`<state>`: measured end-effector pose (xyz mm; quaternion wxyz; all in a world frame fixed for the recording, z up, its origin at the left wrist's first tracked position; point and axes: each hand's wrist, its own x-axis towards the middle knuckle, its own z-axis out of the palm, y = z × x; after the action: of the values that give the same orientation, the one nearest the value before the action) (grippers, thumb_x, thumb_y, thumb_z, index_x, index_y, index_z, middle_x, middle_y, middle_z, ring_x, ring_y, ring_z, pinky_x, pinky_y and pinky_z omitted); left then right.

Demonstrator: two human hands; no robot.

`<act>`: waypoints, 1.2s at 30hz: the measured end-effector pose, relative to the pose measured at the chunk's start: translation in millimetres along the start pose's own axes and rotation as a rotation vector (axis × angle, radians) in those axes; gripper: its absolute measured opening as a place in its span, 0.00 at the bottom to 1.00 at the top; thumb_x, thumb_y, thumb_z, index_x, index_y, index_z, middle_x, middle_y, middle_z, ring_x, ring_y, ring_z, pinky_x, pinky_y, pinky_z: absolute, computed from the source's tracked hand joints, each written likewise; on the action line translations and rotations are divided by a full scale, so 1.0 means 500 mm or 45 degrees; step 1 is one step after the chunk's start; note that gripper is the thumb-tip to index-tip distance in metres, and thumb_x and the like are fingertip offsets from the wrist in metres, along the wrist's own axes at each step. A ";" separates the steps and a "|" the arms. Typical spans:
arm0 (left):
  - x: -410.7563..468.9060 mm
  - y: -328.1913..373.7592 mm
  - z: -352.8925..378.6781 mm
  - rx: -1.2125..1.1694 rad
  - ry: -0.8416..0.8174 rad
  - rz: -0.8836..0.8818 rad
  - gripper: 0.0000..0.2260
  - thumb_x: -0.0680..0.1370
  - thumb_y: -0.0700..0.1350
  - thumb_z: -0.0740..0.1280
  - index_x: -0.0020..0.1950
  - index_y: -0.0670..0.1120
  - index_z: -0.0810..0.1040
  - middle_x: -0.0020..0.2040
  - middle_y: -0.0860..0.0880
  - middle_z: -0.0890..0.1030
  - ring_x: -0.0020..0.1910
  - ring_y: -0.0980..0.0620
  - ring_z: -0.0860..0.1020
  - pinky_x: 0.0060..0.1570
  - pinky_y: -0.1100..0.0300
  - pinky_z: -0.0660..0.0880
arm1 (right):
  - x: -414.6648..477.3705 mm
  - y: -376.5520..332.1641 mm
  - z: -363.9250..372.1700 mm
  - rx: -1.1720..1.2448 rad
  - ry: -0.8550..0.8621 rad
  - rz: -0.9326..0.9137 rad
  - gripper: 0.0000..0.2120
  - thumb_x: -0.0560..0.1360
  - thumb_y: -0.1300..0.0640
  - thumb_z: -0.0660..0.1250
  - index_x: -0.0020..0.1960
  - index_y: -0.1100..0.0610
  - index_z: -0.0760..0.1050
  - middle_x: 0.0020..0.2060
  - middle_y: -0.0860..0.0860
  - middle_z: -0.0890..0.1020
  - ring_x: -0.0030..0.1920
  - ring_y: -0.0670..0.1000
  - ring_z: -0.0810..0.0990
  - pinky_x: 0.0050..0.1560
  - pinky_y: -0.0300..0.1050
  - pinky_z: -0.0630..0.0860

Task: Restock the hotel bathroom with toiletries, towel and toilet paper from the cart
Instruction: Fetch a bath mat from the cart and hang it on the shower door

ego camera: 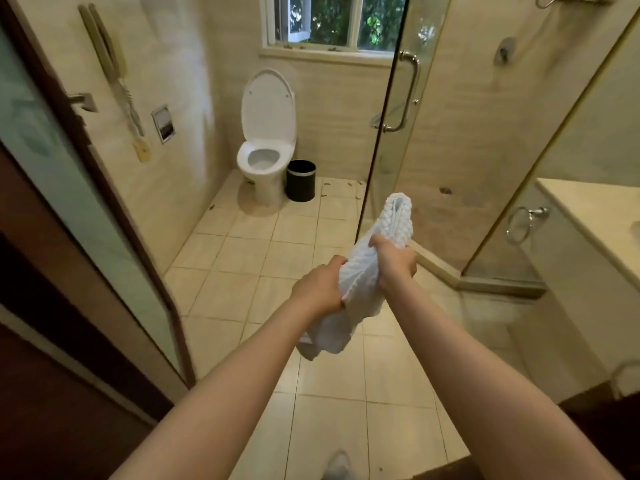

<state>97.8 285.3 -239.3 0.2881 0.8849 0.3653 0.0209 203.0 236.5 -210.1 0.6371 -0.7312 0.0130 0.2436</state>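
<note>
The white towel (367, 271), at centre frame, is being gripped by the left hand (320, 289) and right hand (393, 261); being soft, light and floppy, it is probably best held mid-bundle.

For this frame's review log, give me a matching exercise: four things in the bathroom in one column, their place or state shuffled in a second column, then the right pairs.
Things
1. white towel
2. toilet lid
3. black bin
4. towel ring

Places or states
A. raised upright
B. hangs bare on the side of the vanity
C. gripped by the left hand and the right hand
D. stands on the floor right beside the toilet

Pairs: 1-C, 2-A, 3-D, 4-B
</note>
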 end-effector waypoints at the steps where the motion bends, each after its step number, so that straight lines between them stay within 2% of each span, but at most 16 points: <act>1: 0.026 0.001 -0.010 0.006 0.038 -0.014 0.24 0.74 0.51 0.65 0.68 0.52 0.62 0.56 0.45 0.79 0.48 0.46 0.77 0.41 0.55 0.71 | 0.026 -0.010 0.018 0.008 -0.027 0.003 0.23 0.68 0.56 0.71 0.60 0.61 0.74 0.54 0.57 0.80 0.48 0.57 0.78 0.48 0.45 0.75; 3: 0.077 -0.002 -0.030 -0.017 0.103 -0.063 0.17 0.75 0.52 0.62 0.63 0.52 0.67 0.53 0.46 0.80 0.46 0.46 0.76 0.41 0.56 0.72 | 0.072 -0.031 0.053 -0.003 -0.085 0.011 0.23 0.67 0.56 0.71 0.61 0.61 0.73 0.53 0.57 0.80 0.45 0.56 0.77 0.46 0.45 0.75; 6: 0.166 0.004 -0.075 -0.035 0.128 -0.122 0.11 0.74 0.53 0.63 0.55 0.54 0.71 0.52 0.48 0.81 0.48 0.45 0.78 0.45 0.56 0.74 | 0.148 -0.078 0.103 -0.008 -0.160 0.010 0.24 0.67 0.56 0.71 0.61 0.61 0.73 0.53 0.56 0.80 0.45 0.56 0.77 0.45 0.45 0.75; 9: 0.239 0.010 -0.121 -0.080 0.161 -0.140 0.05 0.72 0.50 0.64 0.47 0.55 0.73 0.51 0.50 0.81 0.49 0.46 0.78 0.43 0.58 0.72 | 0.212 -0.125 0.147 -0.007 -0.231 -0.014 0.25 0.67 0.56 0.71 0.61 0.62 0.72 0.50 0.55 0.78 0.46 0.55 0.77 0.46 0.47 0.75; 13: 0.318 0.014 -0.166 -0.126 0.228 -0.155 0.06 0.71 0.45 0.63 0.44 0.55 0.74 0.48 0.49 0.81 0.49 0.46 0.78 0.43 0.57 0.72 | 0.289 -0.176 0.199 -0.016 -0.335 -0.033 0.24 0.67 0.56 0.71 0.61 0.61 0.72 0.50 0.54 0.78 0.47 0.55 0.77 0.44 0.47 0.72; 17: 0.383 0.014 -0.197 -0.100 0.300 -0.146 0.09 0.72 0.43 0.63 0.49 0.53 0.77 0.49 0.50 0.81 0.48 0.47 0.76 0.40 0.60 0.68 | 0.347 -0.212 0.241 -0.009 -0.380 -0.051 0.23 0.67 0.56 0.71 0.60 0.58 0.73 0.49 0.53 0.78 0.47 0.54 0.76 0.47 0.48 0.72; 21: 0.459 -0.006 -0.236 -0.082 0.318 -0.125 0.12 0.72 0.42 0.61 0.53 0.52 0.78 0.50 0.50 0.81 0.49 0.47 0.77 0.42 0.57 0.72 | 0.401 -0.242 0.304 0.028 -0.419 -0.052 0.24 0.68 0.55 0.71 0.63 0.59 0.72 0.50 0.52 0.78 0.49 0.54 0.77 0.51 0.48 0.73; 23: 0.503 -0.023 -0.262 -0.080 0.327 -0.126 0.12 0.72 0.42 0.61 0.52 0.51 0.78 0.49 0.49 0.81 0.49 0.46 0.77 0.44 0.56 0.73 | 0.427 -0.257 0.343 0.035 -0.444 -0.058 0.25 0.69 0.53 0.72 0.64 0.58 0.72 0.50 0.52 0.78 0.50 0.54 0.77 0.53 0.49 0.74; 26: 0.577 -0.052 -0.302 -0.069 0.354 -0.085 0.09 0.72 0.40 0.61 0.46 0.48 0.78 0.47 0.47 0.81 0.49 0.45 0.77 0.40 0.58 0.70 | 0.473 -0.279 0.404 0.055 -0.497 -0.071 0.26 0.70 0.53 0.72 0.65 0.59 0.70 0.50 0.52 0.78 0.53 0.55 0.78 0.55 0.50 0.74; 36: 0.818 -0.113 -0.456 0.007 0.449 0.046 0.11 0.73 0.39 0.60 0.49 0.45 0.80 0.47 0.45 0.82 0.50 0.43 0.78 0.43 0.56 0.72 | 0.606 -0.389 0.586 0.096 -0.477 -0.148 0.25 0.72 0.51 0.70 0.65 0.60 0.71 0.51 0.53 0.79 0.53 0.56 0.78 0.58 0.50 0.75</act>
<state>305.3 699.4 -150.2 0.2168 0.8747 0.3944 0.1801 434.4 636.2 -163.3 0.6684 -0.6481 -0.1390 0.3374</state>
